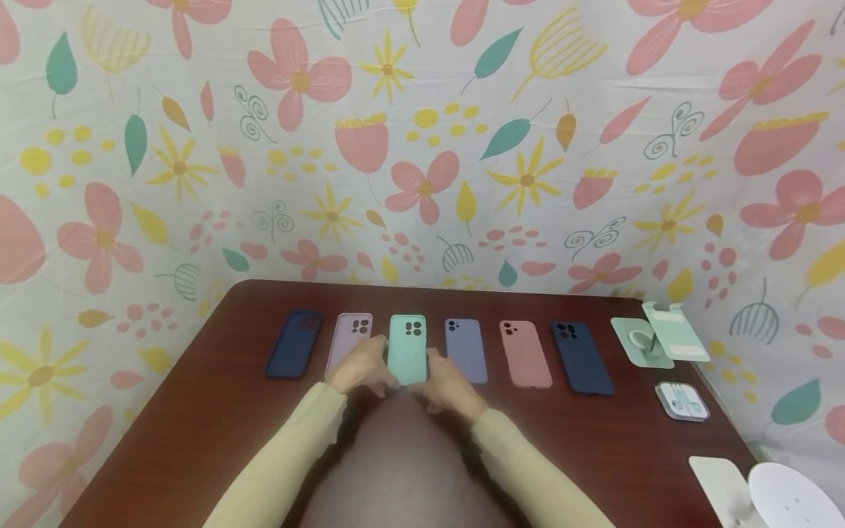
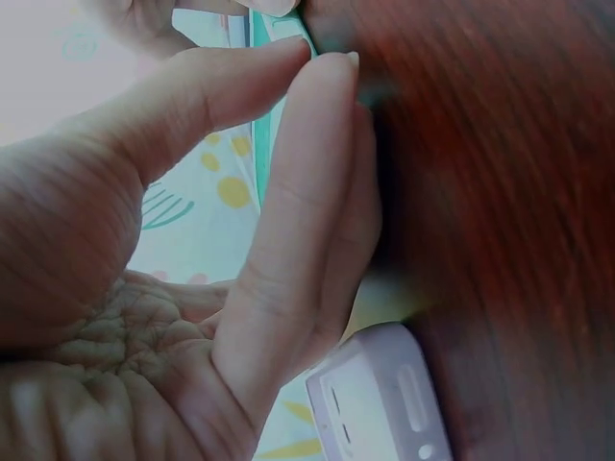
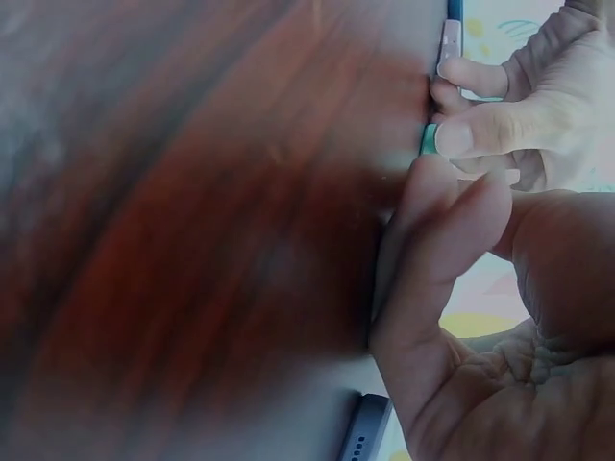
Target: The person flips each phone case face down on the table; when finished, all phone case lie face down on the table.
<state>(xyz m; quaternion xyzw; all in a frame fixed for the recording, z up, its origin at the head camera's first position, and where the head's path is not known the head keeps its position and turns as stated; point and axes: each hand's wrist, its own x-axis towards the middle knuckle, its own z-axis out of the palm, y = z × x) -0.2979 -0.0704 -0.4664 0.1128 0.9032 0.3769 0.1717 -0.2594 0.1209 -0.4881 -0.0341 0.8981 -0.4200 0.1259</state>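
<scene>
Earphones lie in clear box; hands hold mint phone case.

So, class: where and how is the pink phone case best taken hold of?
Probably pinch the pink phone case across its two long side edges, coming from above: it lies flat on the table, narrower across than lengthwise, with gaps on either side.

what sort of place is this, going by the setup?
Probably an indoor tabletop recording setup, maybe in a home: floral-print backdrop, dark reddish-brown table, and six phone cases lined up in a row.
</scene>
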